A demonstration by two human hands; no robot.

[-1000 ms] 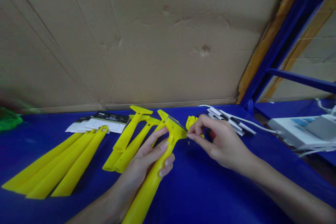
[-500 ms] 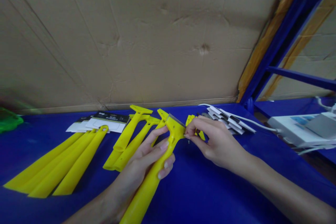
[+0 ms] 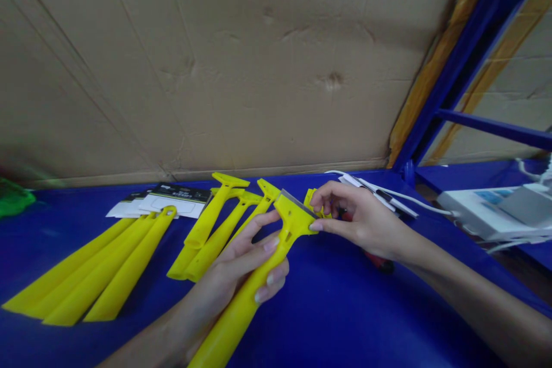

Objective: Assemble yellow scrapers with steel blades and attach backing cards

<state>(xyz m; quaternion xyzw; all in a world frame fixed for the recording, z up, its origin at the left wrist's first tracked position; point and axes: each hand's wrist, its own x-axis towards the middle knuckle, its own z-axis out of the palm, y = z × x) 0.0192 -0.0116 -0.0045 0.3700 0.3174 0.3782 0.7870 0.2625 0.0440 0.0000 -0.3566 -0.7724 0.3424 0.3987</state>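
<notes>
My left hand (image 3: 244, 264) is wrapped round the handle of a long yellow scraper (image 3: 248, 305), tilted with its head up. A thin grey blade (image 3: 299, 202) runs along the top edge of the head. At the head's right corner is my right hand (image 3: 357, 215), its thumb touching the corner and its index finger curled just behind. Beneath the right palm shows a red and black tool (image 3: 382, 263), mostly hidden; whether it is held or lies on the table I cannot tell. Small yellow pieces (image 3: 310, 196) are just behind the right fingertips.
Several yellow scrapers (image 3: 215, 213) lie behind my left hand, and several yellow handles (image 3: 107, 270) fan out at left beside black-and-white cards (image 3: 172, 201). White and black strips (image 3: 397, 204), a cable and a white box (image 3: 483, 210) are at right. A cardboard wall (image 3: 276, 69) rises behind.
The scraper's head has shifted slightly right. My right hand has lifted a little and opened its grip somewhat, and the red and black tool now shows beneath it.
</notes>
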